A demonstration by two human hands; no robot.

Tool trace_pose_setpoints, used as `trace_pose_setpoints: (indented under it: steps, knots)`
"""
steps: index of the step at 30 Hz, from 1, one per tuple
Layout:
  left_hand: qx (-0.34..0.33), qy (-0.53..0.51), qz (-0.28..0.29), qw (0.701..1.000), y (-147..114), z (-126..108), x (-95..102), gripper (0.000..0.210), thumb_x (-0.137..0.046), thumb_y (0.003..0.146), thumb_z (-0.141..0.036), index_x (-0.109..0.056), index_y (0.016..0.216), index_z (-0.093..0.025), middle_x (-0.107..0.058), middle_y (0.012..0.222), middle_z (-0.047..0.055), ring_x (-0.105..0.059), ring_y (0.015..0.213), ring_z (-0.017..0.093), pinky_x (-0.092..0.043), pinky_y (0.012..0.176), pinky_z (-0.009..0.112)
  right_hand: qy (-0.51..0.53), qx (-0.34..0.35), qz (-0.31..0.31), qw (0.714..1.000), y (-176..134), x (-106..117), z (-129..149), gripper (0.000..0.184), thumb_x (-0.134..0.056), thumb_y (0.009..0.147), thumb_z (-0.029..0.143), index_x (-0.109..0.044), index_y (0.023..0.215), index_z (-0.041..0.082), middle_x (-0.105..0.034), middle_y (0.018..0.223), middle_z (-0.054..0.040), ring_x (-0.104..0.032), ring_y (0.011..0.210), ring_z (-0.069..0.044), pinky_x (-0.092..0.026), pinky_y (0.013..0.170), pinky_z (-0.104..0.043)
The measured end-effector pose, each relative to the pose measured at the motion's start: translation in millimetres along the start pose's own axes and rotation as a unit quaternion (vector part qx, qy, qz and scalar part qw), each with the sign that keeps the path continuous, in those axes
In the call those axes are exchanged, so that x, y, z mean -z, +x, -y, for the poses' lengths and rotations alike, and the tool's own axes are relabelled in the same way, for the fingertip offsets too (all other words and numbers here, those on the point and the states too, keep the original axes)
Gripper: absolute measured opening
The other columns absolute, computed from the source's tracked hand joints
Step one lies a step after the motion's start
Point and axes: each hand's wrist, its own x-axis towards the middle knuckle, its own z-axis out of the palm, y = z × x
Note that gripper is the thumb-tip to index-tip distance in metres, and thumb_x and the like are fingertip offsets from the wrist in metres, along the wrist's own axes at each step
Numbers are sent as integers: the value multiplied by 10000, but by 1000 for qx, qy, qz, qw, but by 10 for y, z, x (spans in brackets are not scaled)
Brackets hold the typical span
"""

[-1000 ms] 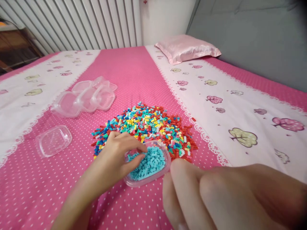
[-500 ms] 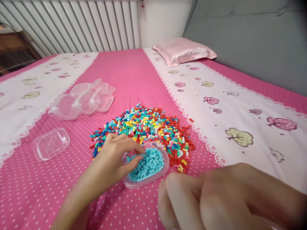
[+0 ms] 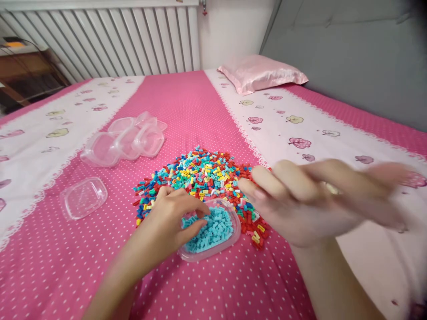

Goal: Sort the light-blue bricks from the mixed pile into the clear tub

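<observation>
Now the right hand [image 3: 310, 209] has risen right of the clear tub [image 3: 238, 231], fingers too blurred to tell, leaving only the left hand [image 3: 178, 211], fingers slightly apart, over the tub's turquoise bricks [image 3: 218, 229].

The 2 arms are bare. The slim left arm [image 3: 123, 266] is smooth, with a thin wrist and a small left hand [image 3: 176, 213] with slender fingers. The right arm [image 3: 330, 275] is bare too — its right hand [image 3: 310, 204] has rounded fingers, partly blurry.
</observation>
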Motion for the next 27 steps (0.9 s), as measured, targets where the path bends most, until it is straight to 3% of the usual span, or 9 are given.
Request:
trace_pose_setpoints:
  steps: [2,4,6,8,12,18,27]
  knots:
    - [7,-5,-16,1000,-2,-7,-7,124,-696,869,-201,-670,960,-282,-734,899,-74,-638,843,173,-299,840,356,-34,10,-72,997,85,-36,-114,399,-433,992,569,-576,739,296,-438,653,12,-440,644,-193,-406,655,-359]
    - [12,-5,-44,999,-6,-22,0,107,-697,879,-204,-655,952,-270,-725,899,-72,-627,842,170,-302,832,352,-167,-6,-107,980,99,-106,-223,242,-544,977,377,-629,779,268,-541,729,2,-501,722,-190,-400,700,-361]
    - [16,1,-94,995,-10,-43,17,91,-703,883,-214,-640,933,-253,-716,894,-64,-612,824,167,-309,826,350,-314,-18,-77,946,89,-183,-303,136,-611,940,250,-678,822,248,-606,797,-11,-536,816,-206,-399,772,-383]
    - [17,7,-148,989,-14,-67,35,94,-705,875,-207,-628,918,-242,-707,884,-52,-598,810,169,-318,817,350,-371,-21,-17,928,78,-250,-343,90,-645,934,232,-708,872,249,-638,869,-22,-545,904,-227,-400,829,-407]
    - [-1,17,-192,981,-13,-100,56,85,-655,866,-161,-619,881,-236,-701,843,-42,-584,777,169,-335,793,347,-368,-37,58,927,71,-318,-349,58,-713,914,297,-703,893,244,-641,947,-24,-540,969,-235,-402,860,-418]
    - [-19,25,-164,986,-3,-88,46,80,-640,900,-171,-645,900,-251,-712,837,-49,-579,815,176,-311,809,355,-364,-33,73,928,62,-292,-368,136,-652,958,352,-676,889,237,-641,939,-17,-545,967,-224,-384,867,-417]
    - [-22,18,-154,988,0,-51,37,84,-644,928,-209,-688,961,-273,-732,893,-37,-582,843,181,-304,831,364,-373,-48,65,924,79,-261,-360,106,-672,948,286,-703,869,222,-655,917,-11,-564,937,-211,-380,871,-414]
